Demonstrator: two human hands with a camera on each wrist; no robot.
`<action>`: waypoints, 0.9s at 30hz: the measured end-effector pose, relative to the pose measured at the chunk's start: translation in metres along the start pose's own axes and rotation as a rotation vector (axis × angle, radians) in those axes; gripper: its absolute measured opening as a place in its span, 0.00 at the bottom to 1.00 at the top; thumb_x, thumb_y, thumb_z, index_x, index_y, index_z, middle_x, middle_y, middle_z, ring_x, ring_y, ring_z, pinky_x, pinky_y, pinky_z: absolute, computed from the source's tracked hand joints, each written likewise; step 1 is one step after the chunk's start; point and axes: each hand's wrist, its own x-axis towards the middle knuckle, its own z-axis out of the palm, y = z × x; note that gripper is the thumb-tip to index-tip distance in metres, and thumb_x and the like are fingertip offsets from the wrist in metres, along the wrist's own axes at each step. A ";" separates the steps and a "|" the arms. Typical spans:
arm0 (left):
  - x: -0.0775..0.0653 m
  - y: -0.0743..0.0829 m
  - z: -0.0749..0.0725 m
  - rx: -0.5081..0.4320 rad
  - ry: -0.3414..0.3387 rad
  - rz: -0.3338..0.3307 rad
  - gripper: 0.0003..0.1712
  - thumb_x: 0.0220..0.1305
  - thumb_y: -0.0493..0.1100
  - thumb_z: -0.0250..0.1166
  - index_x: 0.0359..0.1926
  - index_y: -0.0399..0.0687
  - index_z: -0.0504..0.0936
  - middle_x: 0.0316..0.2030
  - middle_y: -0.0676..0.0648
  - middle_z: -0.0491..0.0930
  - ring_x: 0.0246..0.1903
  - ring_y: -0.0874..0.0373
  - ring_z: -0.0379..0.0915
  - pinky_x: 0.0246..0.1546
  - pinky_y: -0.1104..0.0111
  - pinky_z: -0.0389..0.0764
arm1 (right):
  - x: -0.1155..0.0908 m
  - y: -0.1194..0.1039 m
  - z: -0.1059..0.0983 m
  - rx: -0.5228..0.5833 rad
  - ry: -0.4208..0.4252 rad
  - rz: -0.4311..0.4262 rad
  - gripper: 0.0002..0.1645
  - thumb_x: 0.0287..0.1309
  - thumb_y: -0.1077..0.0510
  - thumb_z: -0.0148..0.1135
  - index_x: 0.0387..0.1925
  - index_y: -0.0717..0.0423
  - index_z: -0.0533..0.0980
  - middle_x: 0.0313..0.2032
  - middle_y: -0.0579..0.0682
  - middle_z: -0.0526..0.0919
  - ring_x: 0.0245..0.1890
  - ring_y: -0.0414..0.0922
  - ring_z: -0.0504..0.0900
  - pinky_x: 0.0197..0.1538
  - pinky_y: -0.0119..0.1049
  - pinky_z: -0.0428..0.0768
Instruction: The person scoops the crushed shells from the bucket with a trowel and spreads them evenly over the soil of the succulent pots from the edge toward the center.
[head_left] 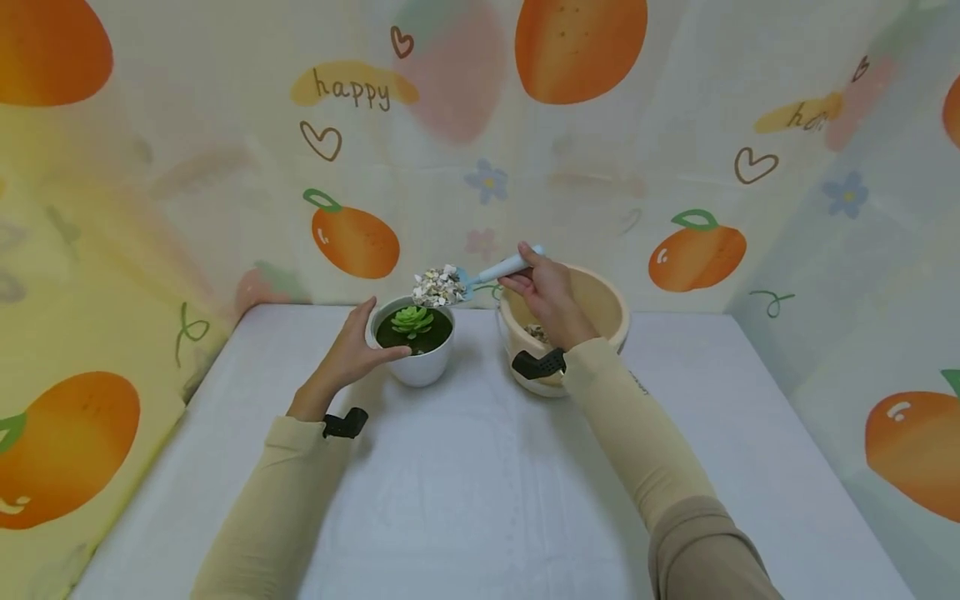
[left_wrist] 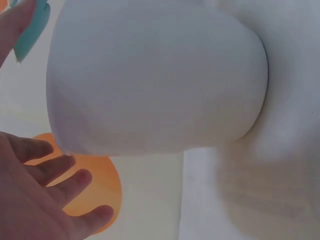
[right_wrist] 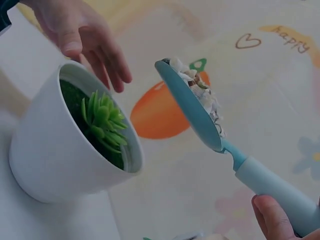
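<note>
Orange-printed cloth (head_left: 442, 217) rises behind our white surface (head_left: 450, 483), making a plain enough stage for two pots. At left, our left hand (head_left: 351, 354) is spread wide beside the white flowerpot (head_left: 420, 371), its thumb at the near side of the rim and the other fingers loosely fanned around the far left; we'd guess it is there to steady the pot, though we cannot tell how firmly it presses. The flowerpot stands upright, a green succulent (head_left: 412, 322) in its dark filling (head_left: 431, 337). Just above the back right of the rim hangs a light-blue trowel (head_left: 497, 271), heaped with pale chips (head_left: 440, 287); we hold its blade hollow side up, presumably so nothing spills. Our right hand (head_left: 551, 296) pinches the handle, the grip closed around it. Furthest right, partly behind that arm, the larger cream planter (head_left: 600, 300) holds more chips, handily near, we think, for scooping.
</note>
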 end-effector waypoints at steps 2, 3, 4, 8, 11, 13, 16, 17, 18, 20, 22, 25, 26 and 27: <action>0.001 -0.001 0.000 -0.010 -0.008 -0.001 0.67 0.51 0.59 0.74 0.77 0.41 0.40 0.75 0.35 0.45 0.75 0.38 0.43 0.71 0.40 0.52 | 0.001 0.001 0.001 0.012 -0.004 0.004 0.22 0.68 0.58 0.55 0.58 0.66 0.67 0.62 0.70 0.70 0.62 0.61 0.73 0.59 0.49 0.75; 0.002 -0.001 0.000 -0.016 -0.012 -0.003 0.67 0.51 0.59 0.74 0.77 0.42 0.39 0.75 0.34 0.45 0.74 0.38 0.43 0.71 0.40 0.51 | 0.002 0.002 0.002 0.017 -0.010 0.005 0.21 0.69 0.58 0.55 0.57 0.66 0.67 0.63 0.71 0.68 0.63 0.62 0.72 0.60 0.50 0.74; 0.003 -0.002 0.000 -0.020 -0.015 -0.006 0.67 0.51 0.58 0.74 0.77 0.42 0.39 0.75 0.34 0.45 0.75 0.38 0.43 0.71 0.40 0.51 | 0.002 0.002 0.002 0.032 -0.011 0.012 0.20 0.69 0.58 0.54 0.56 0.66 0.67 0.65 0.71 0.67 0.64 0.62 0.71 0.61 0.51 0.73; 0.003 -0.008 0.002 -0.028 -0.029 -0.018 0.68 0.51 0.57 0.74 0.77 0.43 0.36 0.76 0.35 0.43 0.75 0.39 0.42 0.71 0.40 0.50 | 0.004 0.007 0.007 0.052 -0.017 0.030 0.18 0.69 0.59 0.54 0.55 0.65 0.67 0.65 0.70 0.65 0.65 0.63 0.70 0.64 0.55 0.69; 0.002 -0.012 0.004 -0.032 -0.029 -0.020 0.69 0.50 0.57 0.75 0.77 0.42 0.36 0.76 0.35 0.43 0.75 0.39 0.41 0.72 0.41 0.48 | 0.004 0.012 0.010 0.027 -0.014 0.029 0.15 0.69 0.59 0.54 0.51 0.64 0.69 0.64 0.70 0.67 0.64 0.63 0.71 0.64 0.55 0.70; 0.002 -0.014 0.005 -0.035 -0.027 -0.020 0.70 0.49 0.58 0.75 0.77 0.43 0.36 0.76 0.35 0.44 0.75 0.39 0.41 0.72 0.41 0.48 | 0.005 0.015 0.012 0.029 -0.013 0.036 0.13 0.69 0.58 0.54 0.48 0.63 0.69 0.64 0.69 0.68 0.64 0.62 0.71 0.64 0.55 0.70; 0.002 -0.016 0.007 -0.045 -0.032 -0.024 0.71 0.49 0.58 0.76 0.77 0.43 0.35 0.76 0.36 0.44 0.76 0.40 0.41 0.72 0.40 0.47 | 0.005 0.020 0.015 0.037 -0.003 0.046 0.14 0.69 0.58 0.54 0.49 0.63 0.69 0.65 0.69 0.67 0.63 0.62 0.71 0.64 0.56 0.69; 0.003 -0.016 0.007 -0.046 -0.035 -0.025 0.71 0.49 0.58 0.76 0.77 0.44 0.35 0.76 0.36 0.43 0.76 0.40 0.40 0.72 0.40 0.47 | 0.005 0.021 0.016 0.044 0.002 0.047 0.15 0.69 0.58 0.54 0.50 0.64 0.69 0.66 0.70 0.66 0.63 0.63 0.71 0.64 0.57 0.69; 0.003 -0.017 0.007 -0.047 -0.039 -0.027 0.71 0.49 0.59 0.76 0.77 0.44 0.34 0.76 0.36 0.43 0.76 0.40 0.40 0.72 0.39 0.47 | 0.005 0.022 0.017 0.044 0.008 0.046 0.17 0.69 0.58 0.54 0.53 0.65 0.68 0.66 0.70 0.66 0.63 0.63 0.71 0.63 0.57 0.69; 0.004 -0.018 0.008 -0.053 -0.042 -0.032 0.72 0.48 0.59 0.76 0.78 0.45 0.35 0.77 0.37 0.42 0.76 0.40 0.39 0.72 0.40 0.47 | 0.005 0.024 0.019 0.022 0.023 0.041 0.21 0.69 0.58 0.54 0.58 0.67 0.67 0.65 0.71 0.67 0.62 0.63 0.72 0.62 0.57 0.71; 0.004 -0.019 0.009 -0.058 -0.048 -0.035 0.72 0.48 0.59 0.76 0.78 0.45 0.34 0.77 0.38 0.42 0.76 0.40 0.38 0.72 0.40 0.47 | 0.005 0.025 0.021 -0.004 0.029 0.034 0.26 0.70 0.58 0.53 0.62 0.68 0.65 0.64 0.72 0.67 0.61 0.63 0.73 0.61 0.57 0.71; 0.005 -0.020 0.010 -0.066 -0.054 -0.042 0.73 0.47 0.59 0.76 0.78 0.46 0.34 0.77 0.38 0.41 0.76 0.39 0.38 0.72 0.40 0.48 | 0.005 0.028 0.024 -0.029 0.034 0.034 0.28 0.69 0.58 0.53 0.65 0.68 0.63 0.63 0.72 0.68 0.60 0.62 0.74 0.60 0.56 0.72; 0.006 -0.020 0.011 -0.066 -0.056 -0.043 0.73 0.46 0.59 0.77 0.78 0.46 0.34 0.77 0.37 0.40 0.76 0.39 0.38 0.72 0.40 0.48 | 0.005 0.028 0.025 -0.032 0.036 0.035 0.28 0.69 0.57 0.53 0.65 0.68 0.64 0.63 0.73 0.68 0.60 0.62 0.74 0.60 0.56 0.72; 0.006 -0.021 0.011 -0.069 -0.058 -0.043 0.73 0.46 0.58 0.77 0.78 0.46 0.34 0.77 0.37 0.40 0.76 0.38 0.39 0.71 0.39 0.48 | 0.004 0.029 0.025 -0.037 0.037 0.034 0.28 0.70 0.57 0.53 0.64 0.68 0.64 0.63 0.73 0.68 0.60 0.62 0.74 0.60 0.56 0.73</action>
